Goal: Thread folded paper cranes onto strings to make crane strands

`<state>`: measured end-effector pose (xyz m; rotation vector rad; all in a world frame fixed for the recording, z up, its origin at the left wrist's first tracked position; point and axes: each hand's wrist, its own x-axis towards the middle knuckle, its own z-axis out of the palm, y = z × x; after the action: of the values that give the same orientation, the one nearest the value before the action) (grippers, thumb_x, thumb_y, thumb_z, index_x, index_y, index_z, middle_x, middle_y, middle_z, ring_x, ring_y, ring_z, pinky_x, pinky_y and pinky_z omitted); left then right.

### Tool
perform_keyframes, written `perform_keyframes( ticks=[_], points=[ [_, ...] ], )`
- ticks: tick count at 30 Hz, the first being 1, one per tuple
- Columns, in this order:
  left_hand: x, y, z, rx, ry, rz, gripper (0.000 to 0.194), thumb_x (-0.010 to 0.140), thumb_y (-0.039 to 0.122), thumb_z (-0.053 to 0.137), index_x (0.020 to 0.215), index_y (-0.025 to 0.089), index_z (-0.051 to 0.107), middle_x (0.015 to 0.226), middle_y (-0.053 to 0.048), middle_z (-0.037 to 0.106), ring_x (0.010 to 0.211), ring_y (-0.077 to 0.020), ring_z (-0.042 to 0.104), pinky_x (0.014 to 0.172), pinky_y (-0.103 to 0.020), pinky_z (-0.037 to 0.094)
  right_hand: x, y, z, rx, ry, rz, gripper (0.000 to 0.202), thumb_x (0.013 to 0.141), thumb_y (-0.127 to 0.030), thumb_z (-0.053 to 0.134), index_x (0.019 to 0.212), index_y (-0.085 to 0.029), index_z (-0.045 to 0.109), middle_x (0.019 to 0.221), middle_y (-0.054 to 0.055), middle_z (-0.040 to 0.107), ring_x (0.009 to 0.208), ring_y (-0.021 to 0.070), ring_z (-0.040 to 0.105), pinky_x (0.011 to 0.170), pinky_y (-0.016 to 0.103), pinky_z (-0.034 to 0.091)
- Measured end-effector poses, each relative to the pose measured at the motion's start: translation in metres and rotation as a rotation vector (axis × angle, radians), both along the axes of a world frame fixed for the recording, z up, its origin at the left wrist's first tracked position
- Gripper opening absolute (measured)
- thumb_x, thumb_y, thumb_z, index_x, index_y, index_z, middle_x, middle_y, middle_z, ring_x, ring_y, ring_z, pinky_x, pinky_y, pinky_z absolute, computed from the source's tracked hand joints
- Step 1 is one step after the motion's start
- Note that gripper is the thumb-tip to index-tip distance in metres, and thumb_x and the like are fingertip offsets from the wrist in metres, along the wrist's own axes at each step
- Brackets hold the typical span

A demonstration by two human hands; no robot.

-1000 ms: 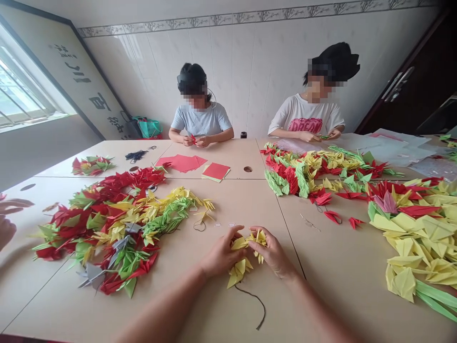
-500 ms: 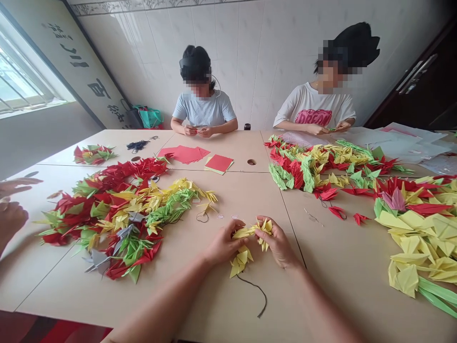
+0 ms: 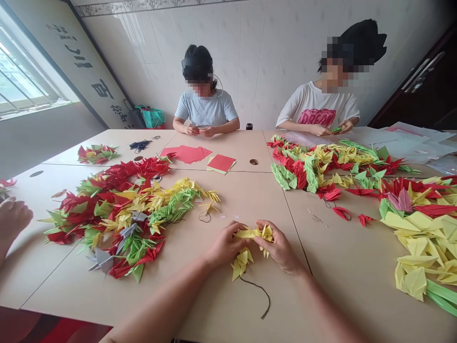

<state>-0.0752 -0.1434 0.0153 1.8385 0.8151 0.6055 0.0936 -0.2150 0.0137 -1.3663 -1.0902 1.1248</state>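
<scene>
Counter [image 3: 228, 193] beneath; my hands [image 3: 226, 245] [image 3: 283, 247] grasp yellow folded papers [image 3: 253, 232] from both sides (likely steadying them).

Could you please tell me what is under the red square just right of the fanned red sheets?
Yellowish and green paper edges show under the red square; the rest is covered, so I cannot count the sheets.

Left hand [image 3: 227, 244] and right hand [image 3: 279, 247] near each other, fingers curled.
</scene>
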Motion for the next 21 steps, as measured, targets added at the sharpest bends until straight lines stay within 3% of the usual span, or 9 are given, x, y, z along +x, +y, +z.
perform_keyframes(
  ticks=[8,14,21],
  points=[
    [-0.0008,0.0025,-0.0035,-0.054,-0.053,0.009,0.032,0.076,0.04,0.057,0.098,0.017,0.056,0.089,-0.004,0.056,0.078,-0.0141,0.051,0.066,-0.023,0.041,0.0015,0.0003,-0.0008,0.013,0.045,-0.061,0.042,0.07,-0.042,0.067,0.107,-0.025,0.055,0.099,0.004,0.059,0.083,0.0183,0.059,0.067,0.027,0.049],
    [-0.0009,0.002,-0.0005,-0.172,-0.099,-0.029,0.03,0.075,0.041,0.059,0.091,0.017,0.051,0.074,0.001,0.051,0.062,-0.0091,0.046,0.055,-0.02,0.037,0.0009,0.0002,-0.0015,0.016,0.048,-0.037,0.041,0.07,-0.041,0.067,0.106,-0.024,0.055,0.099,0.004,0.058,0.085,0.0186,0.058,0.07,0.027,0.049],
    [-0.0026,0.0041,-0.0037,-0.128,-0.048,-0.035,0.033,0.076,0.042,0.058,0.096,0.016,0.054,0.082,-0.003,0.056,0.069,-0.0118,0.049,0.058,-0.021,0.038,0.0016,0.0012,-0.0011,-0.006,0.037,-0.035,0.043,0.071,-0.041,0.067,0.108,-0.023,0.054,0.097,0.004,0.059,0.087,0.0192,0.058,0.073,0.029,0.049]
  ],
)
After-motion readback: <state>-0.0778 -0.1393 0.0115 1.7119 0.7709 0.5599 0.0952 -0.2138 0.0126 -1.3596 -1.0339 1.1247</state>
